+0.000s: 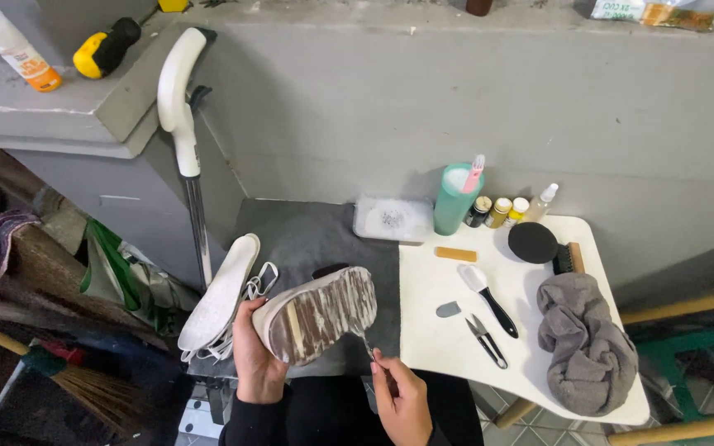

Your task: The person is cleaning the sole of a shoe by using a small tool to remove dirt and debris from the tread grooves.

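Note:
My left hand (255, 363) grips a white shoe (316, 314) by its heel end, sole turned up toward me; the sole is dirty brown and grey. My right hand (400, 398) pinches a thin metal pick (364, 340) whose tip touches the sole's lower right edge. Both hands hover over a grey mat (316, 235) at the table's left part. A white insole (223, 289) and white laces (259, 282) lie just left of the shoe.
On the white table (444, 330) lie small snips (484, 337), a black-handled brush (487, 296), a grey scraper (448, 310), a tan block (455, 254), a grey cloth (584, 339), a black sponge (532, 242). A teal cup (454, 200), small bottles (499, 211) and a clear tray (392, 219) stand along the wall.

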